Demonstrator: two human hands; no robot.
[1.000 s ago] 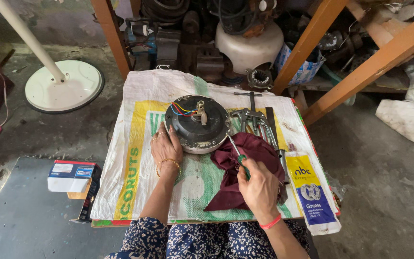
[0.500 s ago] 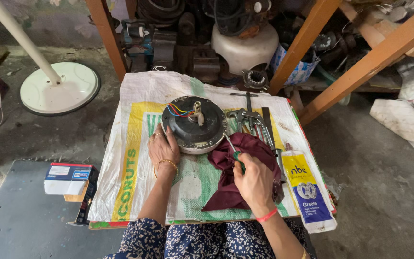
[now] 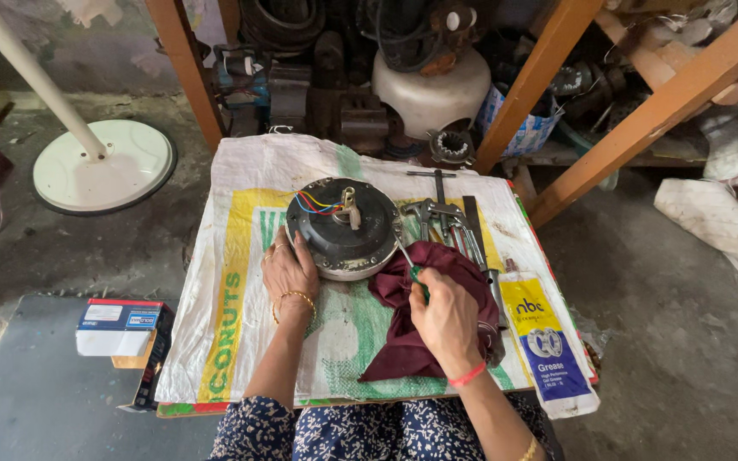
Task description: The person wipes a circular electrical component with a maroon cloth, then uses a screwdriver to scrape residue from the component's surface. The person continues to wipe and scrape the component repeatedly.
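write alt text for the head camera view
A person's left hand steadies a round dark fan motor on a woven sack, while the right hand holds a green-handled screwdriver at its rim, over a maroon cloth. Metal tools lie beside.

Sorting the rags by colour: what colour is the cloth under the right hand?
Dark maroon. The cloth shows best in the head view, under the right hand.
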